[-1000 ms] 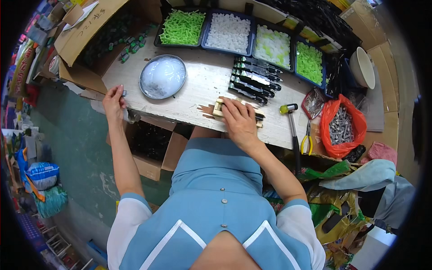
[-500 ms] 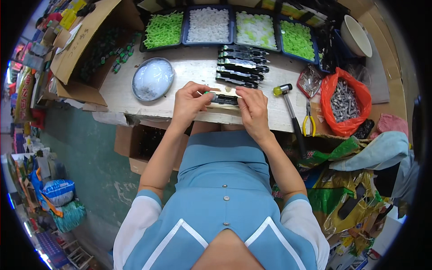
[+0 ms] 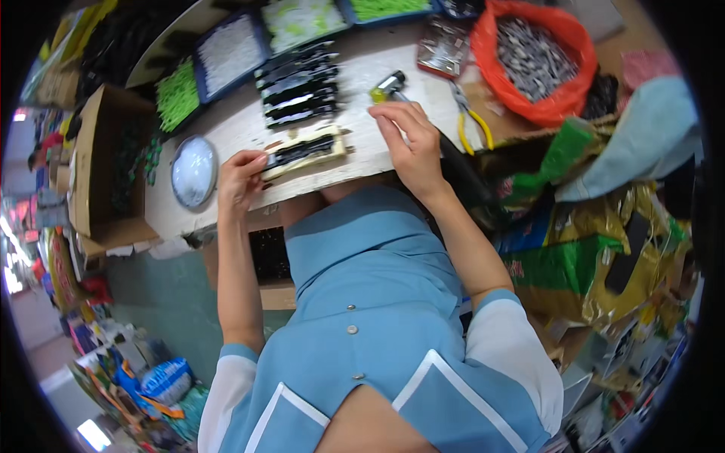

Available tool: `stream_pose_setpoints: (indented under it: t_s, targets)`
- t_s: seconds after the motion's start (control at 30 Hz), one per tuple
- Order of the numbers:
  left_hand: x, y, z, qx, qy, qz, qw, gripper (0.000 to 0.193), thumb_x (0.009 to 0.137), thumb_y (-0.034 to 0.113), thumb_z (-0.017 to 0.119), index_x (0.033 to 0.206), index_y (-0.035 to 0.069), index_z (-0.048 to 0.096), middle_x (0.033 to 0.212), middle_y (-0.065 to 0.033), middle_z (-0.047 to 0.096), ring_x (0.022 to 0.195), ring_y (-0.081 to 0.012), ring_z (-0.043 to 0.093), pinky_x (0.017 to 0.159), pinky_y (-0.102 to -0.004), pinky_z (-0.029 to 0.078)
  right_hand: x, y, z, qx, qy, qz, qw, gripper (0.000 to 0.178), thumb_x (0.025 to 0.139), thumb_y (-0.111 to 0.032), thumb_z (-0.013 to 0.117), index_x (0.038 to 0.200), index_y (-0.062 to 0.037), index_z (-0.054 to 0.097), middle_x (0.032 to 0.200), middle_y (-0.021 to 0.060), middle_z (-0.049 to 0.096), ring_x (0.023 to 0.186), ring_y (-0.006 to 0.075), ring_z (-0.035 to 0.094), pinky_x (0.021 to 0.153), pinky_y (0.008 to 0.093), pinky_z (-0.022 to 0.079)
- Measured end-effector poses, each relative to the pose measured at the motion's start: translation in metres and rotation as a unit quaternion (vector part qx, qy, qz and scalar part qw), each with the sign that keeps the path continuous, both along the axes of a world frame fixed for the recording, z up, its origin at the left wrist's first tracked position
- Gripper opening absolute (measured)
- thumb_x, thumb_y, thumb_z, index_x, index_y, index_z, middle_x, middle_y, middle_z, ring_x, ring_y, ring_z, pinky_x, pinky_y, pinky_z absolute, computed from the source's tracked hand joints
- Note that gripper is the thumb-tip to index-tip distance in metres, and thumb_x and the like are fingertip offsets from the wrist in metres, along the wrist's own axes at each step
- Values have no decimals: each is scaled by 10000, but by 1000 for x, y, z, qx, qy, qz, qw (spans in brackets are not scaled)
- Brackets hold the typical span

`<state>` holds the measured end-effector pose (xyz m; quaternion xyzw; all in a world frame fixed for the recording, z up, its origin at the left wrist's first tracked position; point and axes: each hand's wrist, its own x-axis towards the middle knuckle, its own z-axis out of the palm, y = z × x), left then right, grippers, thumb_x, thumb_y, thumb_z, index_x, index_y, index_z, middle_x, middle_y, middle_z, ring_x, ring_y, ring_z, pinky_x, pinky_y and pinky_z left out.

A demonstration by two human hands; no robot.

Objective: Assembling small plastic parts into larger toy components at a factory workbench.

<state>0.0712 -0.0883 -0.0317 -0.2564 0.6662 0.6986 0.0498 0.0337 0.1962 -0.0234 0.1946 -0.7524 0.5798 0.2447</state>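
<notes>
At the table's near edge lies a cream block (image 3: 332, 153) with a long black plastic part (image 3: 303, 150) set in it. My left hand (image 3: 240, 180) is closed at the left end of this part, thumb on top and fingers curled; the held end is partly hidden. My right hand (image 3: 411, 143) is raised to the right of the block, thumb and fingers apart, nothing visible in it. Just beyond its fingertips is the head of a hammer (image 3: 388, 87) with a yellow face, its handle partly hidden behind that hand. A stack of black parts (image 3: 298, 87) lies beyond the block.
Trays of green pieces (image 3: 178, 94) and white pieces (image 3: 229, 53) line the far side. A round dish (image 3: 193, 172) stands left, beside a cardboard box (image 3: 91, 162). Right are yellow-handled pliers (image 3: 474, 128), a clear packet (image 3: 442, 49) and a red bag (image 3: 487, 45) of grey metal pieces.
My right hand has left the black part and moved right toward the hammer. My left hand stays at the part's left end. The whole view has turned and shifted to the right.
</notes>
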Motion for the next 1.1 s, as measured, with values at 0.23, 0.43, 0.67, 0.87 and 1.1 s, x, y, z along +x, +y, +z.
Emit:
stream_pose_setpoints:
  t_s: [0.23,0.43,0.67,0.87,1.1]
  targets:
    - [1,-6,-1,-81,33,-53,995,54,777,17,634,819,-10,616,627,-8,531,471,-60,427,393,-221,390,6,40,13,-96,-2,2,995,92,828,-19,561,888,10,624,868,85,625,819,197,576,735,268,450]
    - [-2,-7,-2,-77,38,-56,995,62,780,27,641,827,-5,616,611,-9,543,455,-71,454,399,-227,410,16,68,6,-120,-19,-19,992,100,848,-40,546,885,15,621,854,83,615,797,172,577,711,253,451]
    - [-2,-9,-2,-62,31,-49,996,58,778,35,647,818,5,617,573,8,517,447,-66,453,391,-224,417,21,63,4,-103,-32,-19,994,91,836,-20,549,879,23,616,844,89,614,787,181,581,703,260,453]
    - [0,-1,-1,-57,30,-42,997,87,755,48,665,820,9,621,603,1,529,461,-64,457,390,-210,414,28,56,8,-29,-8,-48,998,60,766,31,559,818,24,587,811,116,597,757,275,557,672,327,450]
    - [7,5,3,-66,51,-29,996,51,764,33,657,779,1,621,594,3,522,456,-41,428,382,-193,381,23,36,12,52,-10,2,999,72,783,14,558,848,19,589,838,118,600,769,269,551,682,319,447]
